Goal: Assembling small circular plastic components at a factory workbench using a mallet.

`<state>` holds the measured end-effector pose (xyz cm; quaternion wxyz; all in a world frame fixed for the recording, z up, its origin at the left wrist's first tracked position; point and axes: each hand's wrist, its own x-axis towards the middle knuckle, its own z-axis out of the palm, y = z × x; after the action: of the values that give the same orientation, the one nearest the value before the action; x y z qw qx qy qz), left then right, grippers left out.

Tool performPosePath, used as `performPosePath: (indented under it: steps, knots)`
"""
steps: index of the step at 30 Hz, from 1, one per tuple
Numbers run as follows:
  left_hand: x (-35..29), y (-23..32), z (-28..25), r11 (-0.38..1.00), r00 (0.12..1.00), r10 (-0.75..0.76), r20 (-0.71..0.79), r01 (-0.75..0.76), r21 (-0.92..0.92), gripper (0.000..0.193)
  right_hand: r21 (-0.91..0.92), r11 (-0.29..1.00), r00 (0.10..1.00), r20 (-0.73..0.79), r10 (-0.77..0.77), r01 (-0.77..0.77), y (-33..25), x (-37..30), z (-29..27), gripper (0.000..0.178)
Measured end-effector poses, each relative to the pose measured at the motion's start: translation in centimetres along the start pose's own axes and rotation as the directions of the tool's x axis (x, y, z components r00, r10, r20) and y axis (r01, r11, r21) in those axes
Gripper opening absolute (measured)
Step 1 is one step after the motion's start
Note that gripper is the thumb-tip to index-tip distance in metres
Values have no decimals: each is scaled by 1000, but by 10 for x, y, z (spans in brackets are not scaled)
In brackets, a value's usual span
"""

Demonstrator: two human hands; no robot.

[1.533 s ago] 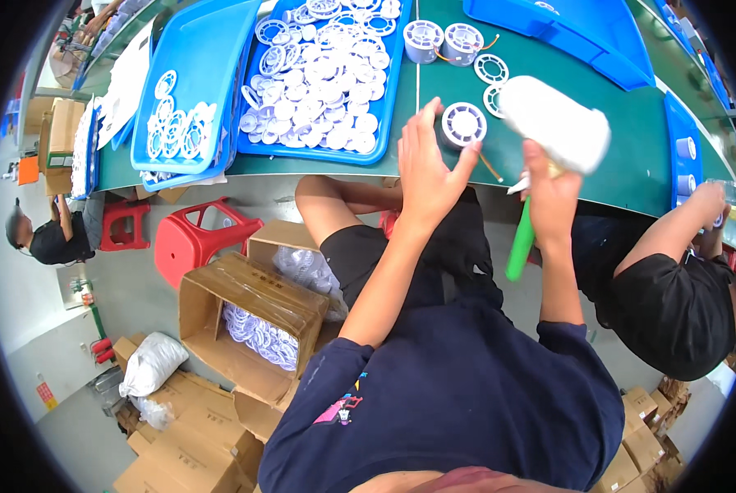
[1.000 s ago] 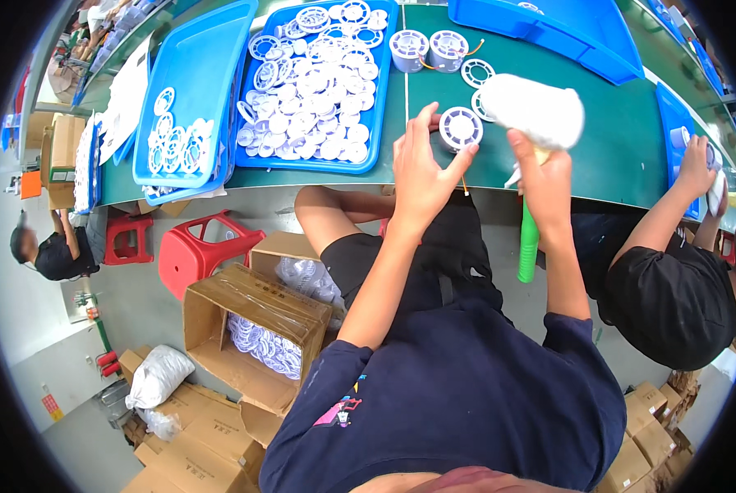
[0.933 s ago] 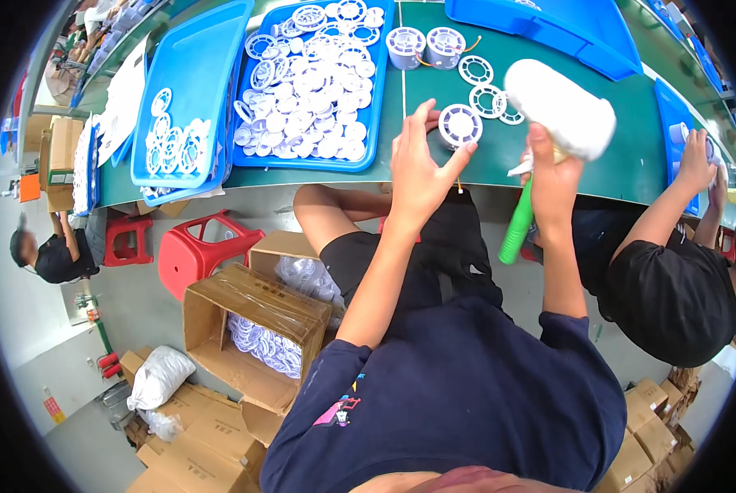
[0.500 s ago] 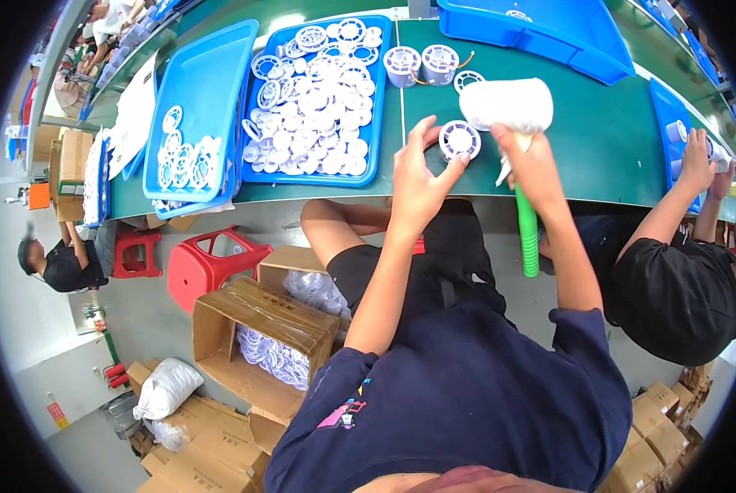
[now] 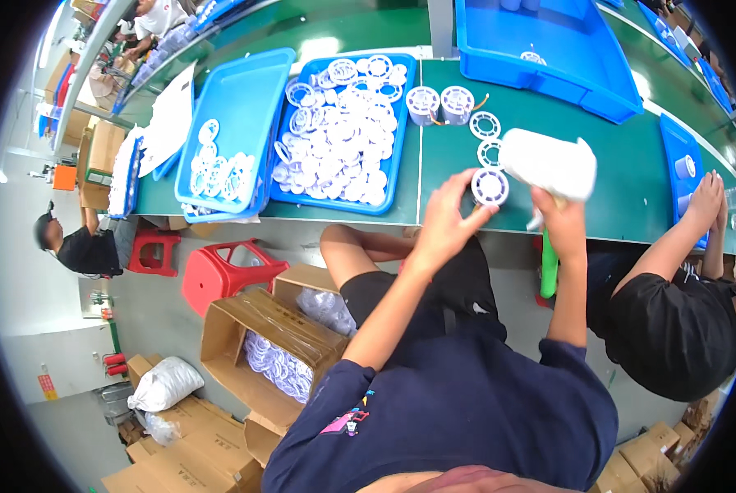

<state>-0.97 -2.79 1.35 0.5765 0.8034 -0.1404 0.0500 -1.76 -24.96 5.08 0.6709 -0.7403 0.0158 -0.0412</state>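
Note:
My left hand [image 5: 448,217] has thumb and fingers closed round the sides of a round white motor-like part [image 5: 489,187], standing upright on the green table with its slotted face up. Close by on the right, my right hand [image 5: 562,223] grips a mallet by the neck, just under its white wrapped head [image 5: 549,164]. The mallet's green handle [image 5: 549,267] points back toward me, past the table edge. Beyond the part lie a flat slotted white ring [image 5: 485,125] and a second ring [image 5: 490,154], partly behind the mallet head.
Two similar parts with wires [image 5: 440,105] stand farther back. Left are a blue tray [image 5: 394,185] heaped with white discs and rings, and stacked trays [image 5: 261,107]. A blue bin [image 5: 549,82] stands at the back. A co-worker's hands [image 5: 705,197] are at right, beside another tray.
The view has shifted, so the table sits lower in it. The mallet head has moved right of the held part, uncovering a second ring. My left hand keeps its hold.

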Motion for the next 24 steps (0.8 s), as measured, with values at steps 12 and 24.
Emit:
performPosePath:
  steps: [12, 24]
  knots:
    - [56, 25, 133, 970, 970, 150, 192, -107, -218, 58, 409, 906, 937, -266, 227, -104, 60, -91, -15, 44]
    - [113, 11, 230, 945, 908, 198, 369, -76, -319, 84, 337, 935, 977, -140, 163, -108, 35, -65, -33, 57]
